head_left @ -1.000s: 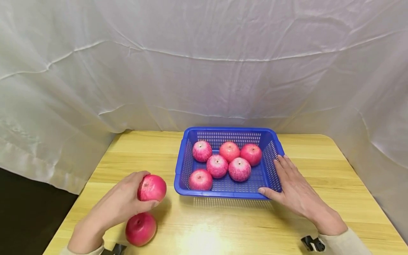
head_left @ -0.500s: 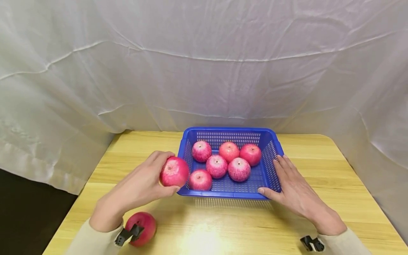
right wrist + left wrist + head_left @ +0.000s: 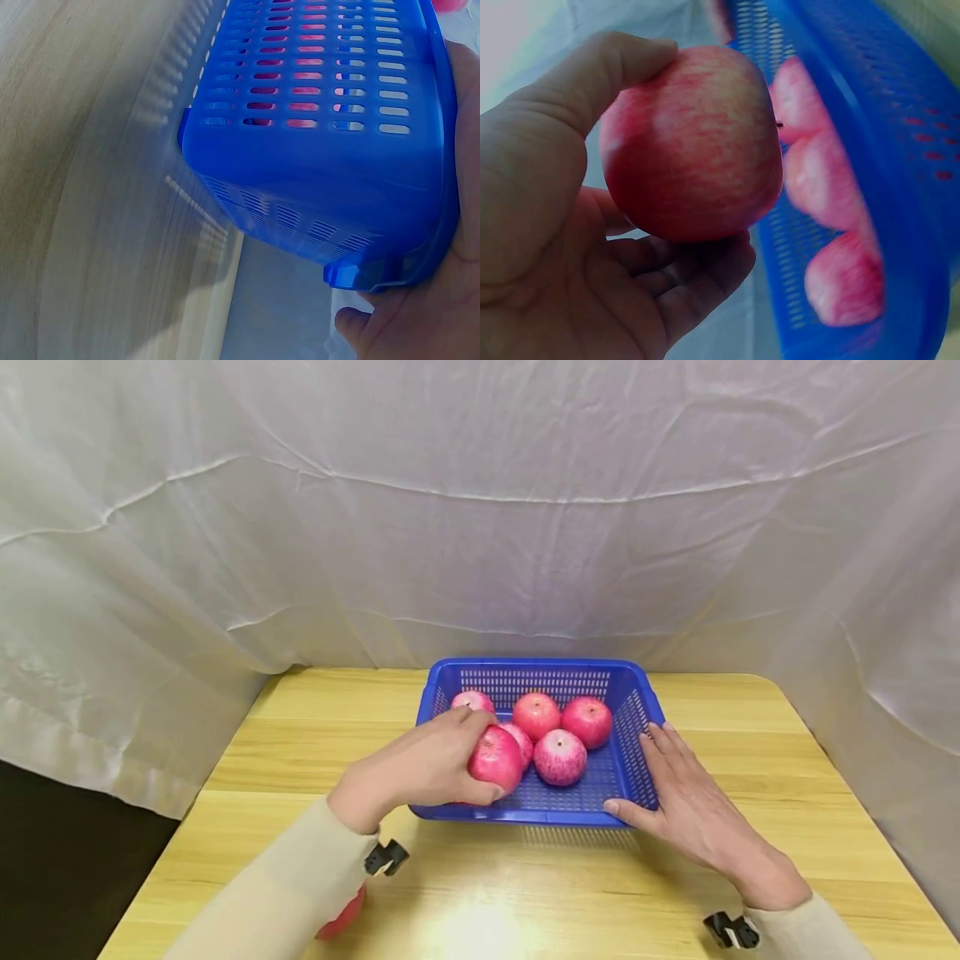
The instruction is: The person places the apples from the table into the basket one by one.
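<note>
My left hand (image 3: 420,764) grips a red apple (image 3: 497,760) over the front left of a blue slotted basket (image 3: 540,817). In the left wrist view, the thumb lies on one side of the held apple (image 3: 694,142) and the fingers curl beneath it. Several apples, such as a striped one (image 3: 561,757), sit inside the basket; the hand and held apple hide some of them. My right hand (image 3: 693,806) rests on the basket's right end with fingers fairly straight, its thumb on the front rim. The right wrist view shows the palm against the rim (image 3: 448,150).
Another red apple (image 3: 343,918) lies on the wooden table (image 3: 757,735) at the front left, mostly covered by the left sleeve (image 3: 292,877). A pale cloth (image 3: 480,527) hangs behind the table and along its sides.
My left hand has carried the apple from the table on the left, rightward over the basket's left rim. The left sleeve now covers much of the other table apple. The right hand stays at the basket.
</note>
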Available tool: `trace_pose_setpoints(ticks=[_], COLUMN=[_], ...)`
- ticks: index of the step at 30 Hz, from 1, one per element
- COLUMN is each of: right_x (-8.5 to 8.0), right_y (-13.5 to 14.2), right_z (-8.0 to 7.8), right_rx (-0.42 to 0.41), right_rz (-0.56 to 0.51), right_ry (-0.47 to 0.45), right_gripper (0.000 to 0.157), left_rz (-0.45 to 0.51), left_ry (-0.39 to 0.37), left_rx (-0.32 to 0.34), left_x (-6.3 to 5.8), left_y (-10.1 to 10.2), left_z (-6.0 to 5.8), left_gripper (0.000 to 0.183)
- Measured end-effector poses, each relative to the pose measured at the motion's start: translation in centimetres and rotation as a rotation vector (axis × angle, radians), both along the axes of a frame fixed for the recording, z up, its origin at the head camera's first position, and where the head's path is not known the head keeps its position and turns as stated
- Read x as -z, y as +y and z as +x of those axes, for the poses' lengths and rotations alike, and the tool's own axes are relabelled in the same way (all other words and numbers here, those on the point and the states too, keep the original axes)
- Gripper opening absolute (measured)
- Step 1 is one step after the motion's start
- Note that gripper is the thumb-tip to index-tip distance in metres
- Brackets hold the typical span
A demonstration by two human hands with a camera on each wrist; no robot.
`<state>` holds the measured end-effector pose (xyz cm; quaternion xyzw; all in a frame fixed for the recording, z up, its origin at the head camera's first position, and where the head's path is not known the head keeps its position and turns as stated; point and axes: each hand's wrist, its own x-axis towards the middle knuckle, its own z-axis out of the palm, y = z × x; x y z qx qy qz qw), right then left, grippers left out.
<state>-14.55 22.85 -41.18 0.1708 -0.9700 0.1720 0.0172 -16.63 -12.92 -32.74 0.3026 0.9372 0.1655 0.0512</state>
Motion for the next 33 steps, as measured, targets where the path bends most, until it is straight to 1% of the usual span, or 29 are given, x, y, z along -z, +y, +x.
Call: trace_pose_setpoints(ticks=[4,6,9,14,18,26,30,33], right_x=[0.0,0.0,0.0,-0.1,-0.1,-0.1,0.0,0.0], right_y=[0.0,-0.1,-0.1,0.0,0.0,0.0,-0.1,-0.1], right_z=[0.0,0.0,0.0,0.0,0.0,0.1,0.1,0.0], right_rx=[0.004,0.003,0.005,0.009,0.007,0.018,0.013,0.01], right_rz=[0.003,0.005,0.006,0.006,0.007,0.007,0.003,-0.001], right_ry=[0.002,0.003,-0.001,-0.003,0.003,-0.015,-0.009,-0.005], right_gripper=[0.115,0.115,0.115,0.115,0.115,0.115,0.115,0.115], left_rz=[-0.059,-0.088,-0.123,-0.147,-0.177,-0.264,-0.288,-0.295], left_ry=[-0.052,-0.066,-0.09,-0.12,-0.115,-0.077,-0.063,-0.048], left_rx=[0.028,0.034,0.041,0.055,0.06,0.044,0.05,0.062], left_x=[1.1,1.6,2.1,2.9,3.2,3.9,4.3,4.4], left_y=[1.6,2.2,3.0,4.3,5.2,6.6,7.0,7.1], left_z=[-1.3,-1.7,-2.2,-2.6,-2.7,-2.7,-2.6,-2.7], left_gripper=[0.076,0.078,0.075,0.059,0.055,0.079,0.08,0.077])
